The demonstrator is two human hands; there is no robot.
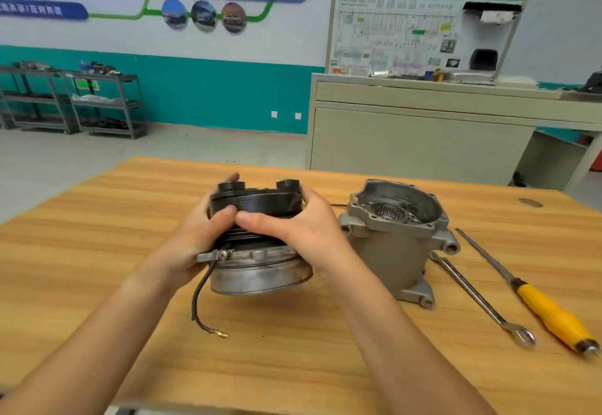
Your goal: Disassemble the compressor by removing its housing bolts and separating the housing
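I hold the compressor's pulley end (260, 261) over the middle of the wooden table (293, 349), tilted, its black grooved pulley on top and its silver flange below. My left hand (198, 232) grips the black pulley from the left. My right hand (299, 225) grips it from the right, thumbs nearly touching at the front. A black wire (198, 297) with a brass terminal hangs from its clamp. The separated grey aluminium housing (397, 242) stands upright and open-topped just to the right, untouched.
A combination spanner (479, 297) and a yellow-handled screwdriver (550, 310) lie on the table to the right of the housing. Beyond the table stand a beige training bench with a wiring panel (423, 127) and grey shelf carts (75, 101).
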